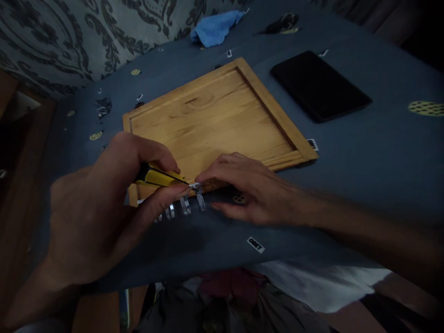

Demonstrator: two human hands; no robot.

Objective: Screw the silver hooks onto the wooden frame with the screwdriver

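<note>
A framed wooden panel (215,120) lies flat on the dark blue cloth. Several shiny metal hooks (185,205) line its near edge. My left hand (100,203) is closed around a yellow and black tool (156,176), apparently a screwdriver; its tip meets the base of the rightmost metal hook (200,200). On the other side, my right hand (246,187) rests at the panel's near edge. Its index fingertip is beside that hook's base, and its thumb stays apart below, with nothing visible between them. Small dark holes dot the edge near my right fingers.
A black flat tablet-like object (321,85) lies right of the panel. Farther back are a crumpled blue cloth (217,30) and a dark item (282,23). A small dark bundle (103,107) sits at left, and wooden furniture (21,185) borders the left side.
</note>
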